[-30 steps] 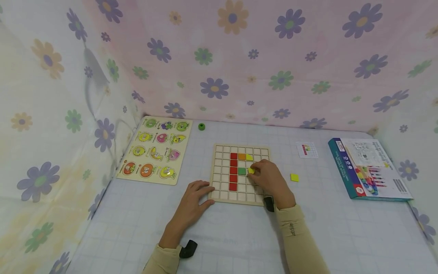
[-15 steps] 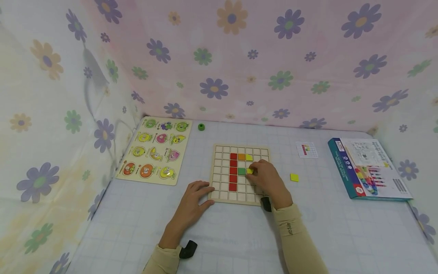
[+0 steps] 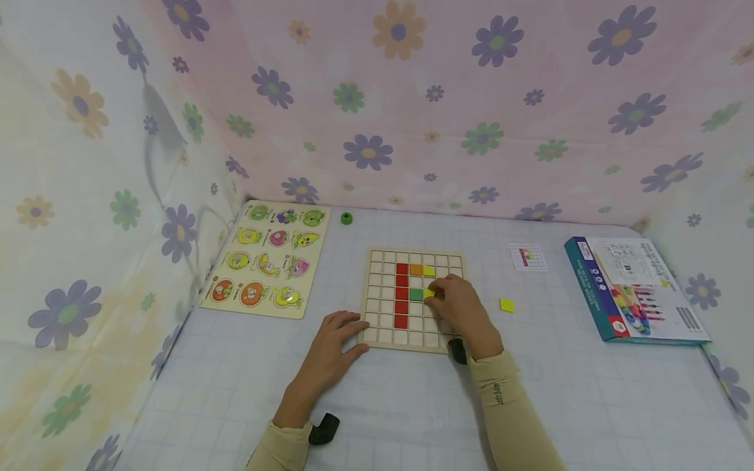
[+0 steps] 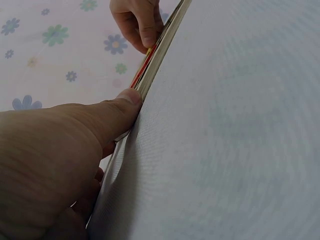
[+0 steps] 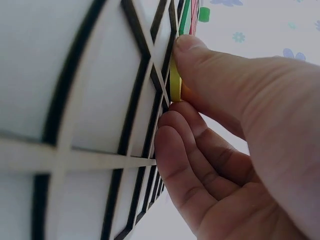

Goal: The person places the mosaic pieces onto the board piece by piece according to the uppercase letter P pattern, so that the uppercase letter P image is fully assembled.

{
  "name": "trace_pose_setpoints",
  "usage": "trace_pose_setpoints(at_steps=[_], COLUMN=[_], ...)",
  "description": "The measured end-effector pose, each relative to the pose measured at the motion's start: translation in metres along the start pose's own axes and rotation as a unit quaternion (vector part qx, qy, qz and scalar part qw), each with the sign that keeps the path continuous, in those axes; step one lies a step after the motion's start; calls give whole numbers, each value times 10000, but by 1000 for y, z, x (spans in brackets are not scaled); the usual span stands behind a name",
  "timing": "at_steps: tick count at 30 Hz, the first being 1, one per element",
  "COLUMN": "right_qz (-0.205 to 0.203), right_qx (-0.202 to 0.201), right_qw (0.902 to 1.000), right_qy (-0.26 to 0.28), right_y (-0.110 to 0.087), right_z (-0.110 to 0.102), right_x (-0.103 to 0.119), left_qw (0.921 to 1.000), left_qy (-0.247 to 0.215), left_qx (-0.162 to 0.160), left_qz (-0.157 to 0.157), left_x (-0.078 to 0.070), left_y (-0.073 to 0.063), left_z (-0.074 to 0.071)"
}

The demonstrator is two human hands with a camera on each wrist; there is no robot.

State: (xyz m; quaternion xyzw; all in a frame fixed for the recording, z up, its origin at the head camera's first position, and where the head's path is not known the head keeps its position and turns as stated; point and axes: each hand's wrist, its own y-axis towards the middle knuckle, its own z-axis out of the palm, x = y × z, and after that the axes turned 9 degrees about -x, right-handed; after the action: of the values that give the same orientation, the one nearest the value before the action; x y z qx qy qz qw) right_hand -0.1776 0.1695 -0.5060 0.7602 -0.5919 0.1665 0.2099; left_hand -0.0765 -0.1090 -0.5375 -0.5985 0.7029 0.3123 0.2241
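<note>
A wooden grid board (image 3: 381, 335) lies on the table, with a column of red square tiles (image 3: 402, 281), an orange tile (image 3: 415, 269), a yellow tile (image 3: 429, 270) and a green tile (image 3: 415, 294) set in its cells. My right hand (image 3: 462, 307) pinches a second yellow tile (image 5: 175, 82) between thumb and finger at the cell right of the green one. In the right wrist view its other fingertips rest close against the grid. My left hand (image 3: 332, 343) rests at the board's left edge, fingers relaxed, the thumb (image 4: 131, 96) touching the rim.
One loose yellow tile (image 3: 506, 305) lies right of the board. Behind it is a small pattern card (image 3: 528, 258). A toy box (image 3: 639, 291) lies at the far right, a fruit puzzle board (image 3: 265, 258) at the left. A green ring-shaped piece (image 3: 346, 218) stands at the back.
My right hand has shifted slightly left with the yellow tile, bringing it up beside the green tile and down at its cell. The left hand has stayed put.
</note>
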Motion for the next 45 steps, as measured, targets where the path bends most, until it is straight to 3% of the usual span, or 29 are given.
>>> trace_pose_setpoints(at_steps=[16,22,30,37,45], right_qz=[75,360,665,1091,1975], right_qx=[-17,54,15,249,608], right_qw=[9999,9990,9975,9935,9778], right_qy=[77,241,230,189,338], right_y=[-3,-7,-12,-24,-42], right_z=[-4,-13,-42,-64,-87], right_x=[4,-4,-35,-74,-112], left_qw=[10000,10000,10000,10000,10000], left_qy=[3,21,46,13,69], left_qx=[5,24,8,23,-12], left_qz=[21,11,11,-30,-9], left_x=[1,0,2,0,0], left_y=[0,0,-1,-1,-1], left_z=[0,1,1,0,0])
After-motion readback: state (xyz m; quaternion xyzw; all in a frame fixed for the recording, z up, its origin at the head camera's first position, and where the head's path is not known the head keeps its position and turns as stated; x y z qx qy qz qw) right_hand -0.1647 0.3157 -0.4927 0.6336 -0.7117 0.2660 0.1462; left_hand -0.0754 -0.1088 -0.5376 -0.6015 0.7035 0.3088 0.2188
